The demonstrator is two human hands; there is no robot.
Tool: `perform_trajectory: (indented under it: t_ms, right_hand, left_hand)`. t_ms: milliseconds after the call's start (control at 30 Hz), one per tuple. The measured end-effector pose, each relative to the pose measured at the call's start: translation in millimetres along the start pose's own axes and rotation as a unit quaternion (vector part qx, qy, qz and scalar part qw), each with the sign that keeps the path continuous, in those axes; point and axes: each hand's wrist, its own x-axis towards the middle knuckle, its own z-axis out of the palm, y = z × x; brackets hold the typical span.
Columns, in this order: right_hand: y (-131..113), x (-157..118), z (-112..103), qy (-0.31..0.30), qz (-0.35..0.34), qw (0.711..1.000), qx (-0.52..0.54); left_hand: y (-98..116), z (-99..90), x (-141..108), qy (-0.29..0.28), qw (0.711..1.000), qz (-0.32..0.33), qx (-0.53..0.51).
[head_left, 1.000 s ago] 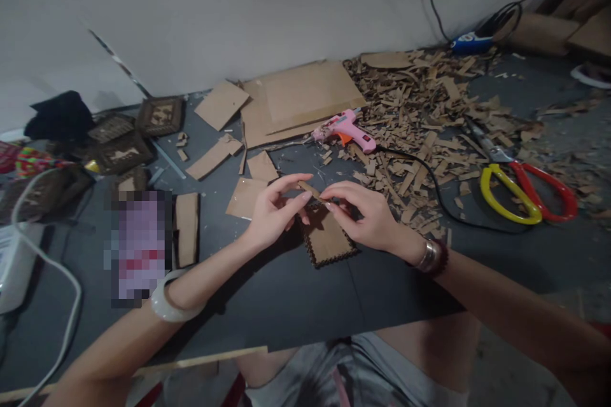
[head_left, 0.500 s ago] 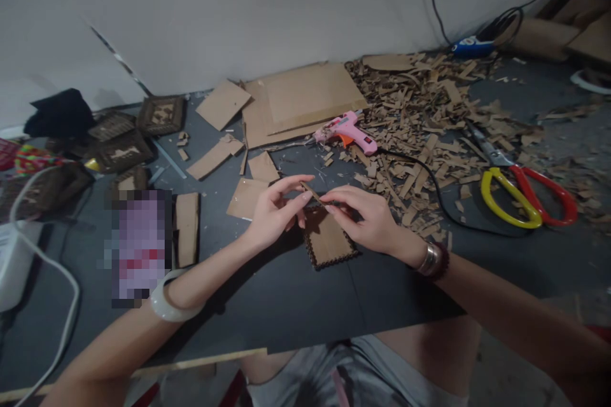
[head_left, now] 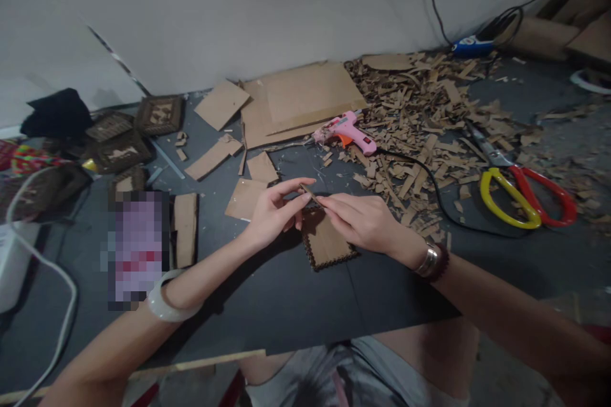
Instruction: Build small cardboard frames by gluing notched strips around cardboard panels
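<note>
While the left hand (head_left: 274, 215) and right hand (head_left: 361, 217) pinch one thin cardboard strip (head_left: 312, 193) between them, one scallop-edged cardboard panel (head_left: 328, 239) lies below.
Both hands partly hide the panel; beyond them sit one pink glue gun (head_left: 354, 133) and, farther right, one pair of scissors (head_left: 515, 173), with cardboard scraps (head_left: 428, 147) too many to count between.

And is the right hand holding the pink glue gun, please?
No, the right hand holds a cardboard strip; the glue gun lies untouched.
</note>
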Motion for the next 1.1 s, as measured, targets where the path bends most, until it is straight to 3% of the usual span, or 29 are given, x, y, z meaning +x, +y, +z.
perform_trajectory:
  t_ms: [200, 367, 500, 600, 667, 767, 867, 967, 1100]
  right_hand:
    - [2, -1, -1, 0.000, -0.028, 0.999, -0.016]
    - [0, 0, 0, 0.017, -0.010, 1.000, -0.016]
    - [-3, 2, 0, -0.024, 0.007, 0.999, -0.027]
    - [-5, 2, 0, -0.056, 0.005, 0.998, 0.001]
    - [-7, 1, 0, -0.048, 0.033, 0.998, 0.023]
    - [-7, 0, 0, -0.024, 0.087, 0.995, 0.044]
    - [-8, 1, 0, -0.016, 0.100, 0.994, 0.049]
    - [-10, 3, -2, -0.024, 0.079, 0.996, 0.040]
    - [-13, 2, -2, -0.033, 0.048, 0.998, 0.016]
  left_hand:
    - [0, -0.2, 1, 0.006, 1.000, -0.013, -0.003]
    - [0, -0.5, 0, -0.001, 1.000, -0.013, 0.000]
    - [0, 0.1, 0, -0.012, 1.000, -0.002, 0.014]
    - [-2, 2.1, 0, -0.015, 0.998, 0.039, 0.038]
    - [-4, 3.5, -1, 0.035, 0.992, 0.107, 0.063]
    - [-7, 4.7, -5, 0.102, 0.943, 0.262, 0.180]
    - [-9, 5.5, -10, 0.025, 0.872, 0.368, 0.323]
    - [-11, 6.2, -13, -0.034, 0.844, 0.377, 0.381]
    - [-12, 6.6, -14, -0.037, 0.808, 0.386, 0.444]
